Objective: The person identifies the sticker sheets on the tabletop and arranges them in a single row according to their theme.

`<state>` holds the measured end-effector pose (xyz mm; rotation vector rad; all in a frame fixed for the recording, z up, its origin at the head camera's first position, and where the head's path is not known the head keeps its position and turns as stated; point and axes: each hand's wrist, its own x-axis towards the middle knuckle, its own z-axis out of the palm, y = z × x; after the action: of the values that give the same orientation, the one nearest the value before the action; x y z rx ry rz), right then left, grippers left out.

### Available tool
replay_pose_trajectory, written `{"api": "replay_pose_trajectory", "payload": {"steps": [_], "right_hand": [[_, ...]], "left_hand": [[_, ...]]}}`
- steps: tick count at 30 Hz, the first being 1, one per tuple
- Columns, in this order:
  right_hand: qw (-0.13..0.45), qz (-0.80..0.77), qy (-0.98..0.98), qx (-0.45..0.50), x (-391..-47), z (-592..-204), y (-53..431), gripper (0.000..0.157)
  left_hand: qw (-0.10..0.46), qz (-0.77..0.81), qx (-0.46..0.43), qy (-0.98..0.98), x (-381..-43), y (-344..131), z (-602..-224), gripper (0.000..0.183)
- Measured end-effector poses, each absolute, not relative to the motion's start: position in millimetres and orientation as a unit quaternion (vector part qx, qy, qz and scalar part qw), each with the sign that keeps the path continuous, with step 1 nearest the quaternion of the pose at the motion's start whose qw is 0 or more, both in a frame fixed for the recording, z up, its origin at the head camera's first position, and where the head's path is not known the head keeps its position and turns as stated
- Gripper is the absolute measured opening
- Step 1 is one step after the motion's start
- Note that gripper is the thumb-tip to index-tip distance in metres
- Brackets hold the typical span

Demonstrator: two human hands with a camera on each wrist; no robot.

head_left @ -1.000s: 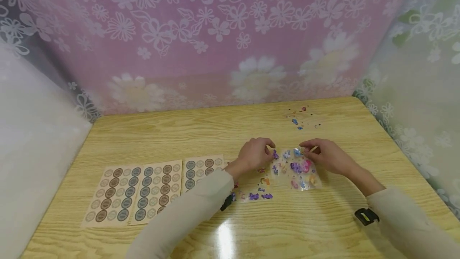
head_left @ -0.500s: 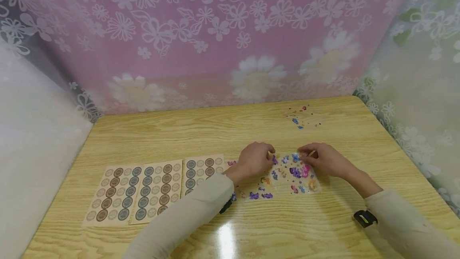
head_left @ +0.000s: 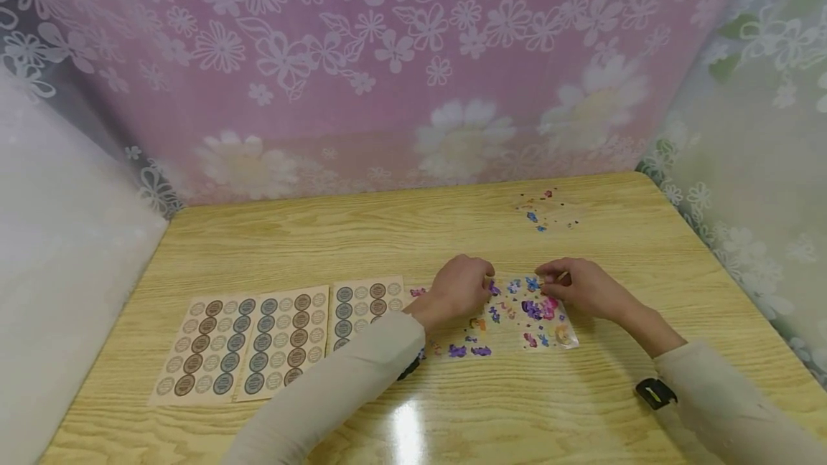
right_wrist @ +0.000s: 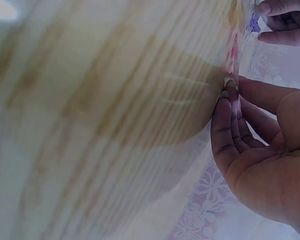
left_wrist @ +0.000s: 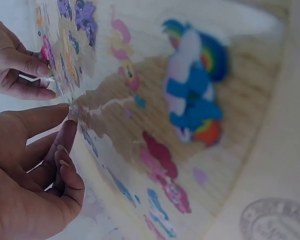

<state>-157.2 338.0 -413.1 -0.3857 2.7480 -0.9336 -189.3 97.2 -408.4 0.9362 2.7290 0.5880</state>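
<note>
A clear sticker sheet (head_left: 531, 309) with small colourful cartoon ponies lies flat or nearly flat on the table at centre right. My left hand (head_left: 457, 288) pinches its far left corner between thumb and fingertips. At the far right edge, my right hand (head_left: 581, 288) pinches the same sheet; in the right wrist view its thumb and fingers (right_wrist: 222, 117) meet at the film. Beneath my left wrist lies another clear pony sticker sheet (head_left: 470, 351), partly hidden by the hand and sleeve. A blue rainbow-maned pony sticker (left_wrist: 192, 85) on it shows large in the left wrist view.
To the left, three beige sheets of round stickers, the leftmost sheet (head_left: 197, 350), the middle sheet (head_left: 281, 343) and the right sheet (head_left: 360, 300), lie in a row. Another clear sheet with few stickers (head_left: 541, 227) lies near the back edge. Flowered curtains (head_left: 362, 92) surround the table.
Both hands have moved slightly toward me with the sheet, and it has settled lower against the table. Its glare has faded. The beige sheets have not moved.
</note>
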Motion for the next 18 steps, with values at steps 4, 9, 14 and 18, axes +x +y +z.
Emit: {"api": "replay_pose_trajectory", "payload": {"steps": [4, 9, 14, 18], "right_hand": [[0.110, -0.320, 0.932, -0.126, -155.9, -412.3, 335.8, 0.032], [0.106, -0.310, 0.937, -0.126, -154.0, -409.0, 331.1, 0.031], [0.094, -0.289, 0.946, -0.118, -151.7, -407.3, 327.8, 0.029], [0.073, -0.260, 0.955, -0.120, -149.8, -408.2, 326.2, 0.029]], "left_hand": [[0.089, 0.176, 0.316, 0.928, -189.5, 98.3, -407.4, 0.014], [0.074, 0.130, 0.308, 0.939, -189.1, 99.0, -406.0, 0.015], [0.050, 0.077, 0.301, 0.949, -188.7, 99.6, -405.2, 0.018], [0.046, 0.063, 0.297, 0.952, -189.1, 100.5, -404.4, 0.013]]}}
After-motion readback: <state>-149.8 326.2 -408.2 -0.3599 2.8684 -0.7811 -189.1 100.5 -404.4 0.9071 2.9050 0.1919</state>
